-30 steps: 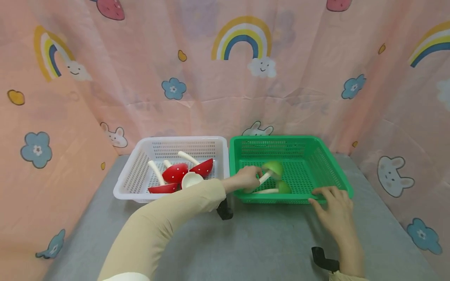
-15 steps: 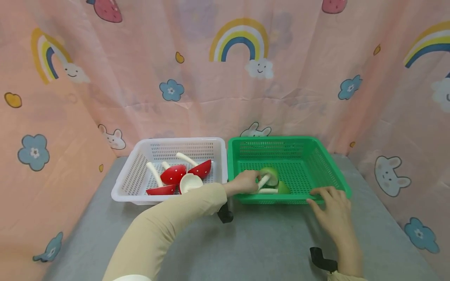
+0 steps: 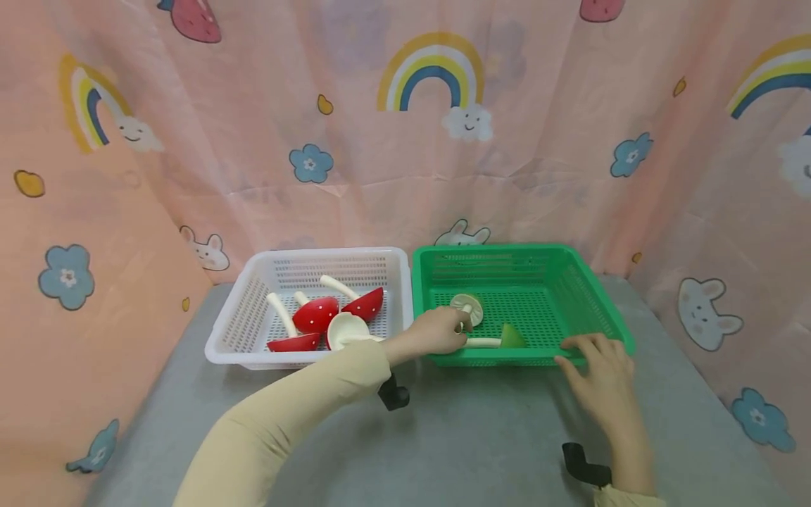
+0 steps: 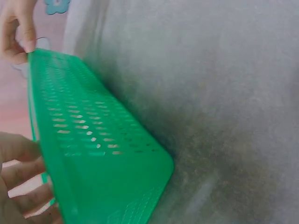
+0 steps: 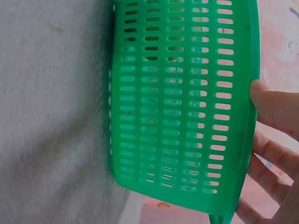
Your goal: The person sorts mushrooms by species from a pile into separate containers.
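Reaching over the near left part of the green basket, my left hand has its fingers curled in by the stem of a green-capped toy mushroom, whose pale underside faces me. Just right of the hand a second green mushroom lies with its white stem toward the fingers. In the left wrist view the basket rim hides the fingertips of the left hand. My right hand rests at the basket's near right rim. Its fingers touch that rim and are spread in the right wrist view.
A white basket stands left of the green one, holding several red toy mushrooms with white spots. Both baskets stand on a grey tabletop. A pink patterned curtain hangs behind and along the sides.
The green mushroom by my left hand has come down into the basket and shifted left, its underside turned toward me. The left hand has moved slightly left and nearer. The right hand stays put.
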Available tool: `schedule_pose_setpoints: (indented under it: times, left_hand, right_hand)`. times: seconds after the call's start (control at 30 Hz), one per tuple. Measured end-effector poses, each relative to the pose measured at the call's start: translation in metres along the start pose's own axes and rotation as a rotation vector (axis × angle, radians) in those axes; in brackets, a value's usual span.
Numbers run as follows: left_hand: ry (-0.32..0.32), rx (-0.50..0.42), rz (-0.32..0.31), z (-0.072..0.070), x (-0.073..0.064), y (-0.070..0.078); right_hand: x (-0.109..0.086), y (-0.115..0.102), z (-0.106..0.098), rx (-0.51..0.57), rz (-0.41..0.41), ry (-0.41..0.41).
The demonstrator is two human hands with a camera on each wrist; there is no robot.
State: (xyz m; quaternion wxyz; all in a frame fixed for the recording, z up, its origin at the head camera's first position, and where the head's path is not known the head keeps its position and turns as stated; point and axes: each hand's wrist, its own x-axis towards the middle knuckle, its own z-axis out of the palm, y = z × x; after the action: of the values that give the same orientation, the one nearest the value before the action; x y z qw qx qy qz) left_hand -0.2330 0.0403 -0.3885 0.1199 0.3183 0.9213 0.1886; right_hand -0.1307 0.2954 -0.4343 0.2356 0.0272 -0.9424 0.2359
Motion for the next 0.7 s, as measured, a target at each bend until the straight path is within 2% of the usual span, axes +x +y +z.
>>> schedule_pose_setpoints:
  times: [0.13,0.37,0.43,0.53,0.7]
  left_hand:
    - [0.029,-0.029,0.039,-0.006,-0.010,-0.006]
    - [0.103,-0.128,0.109,-0.014,-0.036,-0.017]
    - [0.143,-0.132,0.116,-0.016,-0.043,-0.018]
    - [0.234,-0.108,0.109,-0.019,-0.052,-0.018]
    - [0.365,-0.051,0.055,-0.024,-0.064,-0.018]
  right_hand:
    - [0.001,0.001,0.000,0.007,0.014,0.004]
    - [0.005,0.001,-0.003,0.012,0.066,-0.025]
    - [0.006,0.001,-0.004,0.010,0.057,-0.021]
    - [0.011,-0.002,-0.006,0.005,0.021,0.001]
    - [0.019,-0.011,-0.007,0.012,-0.052,0.043]
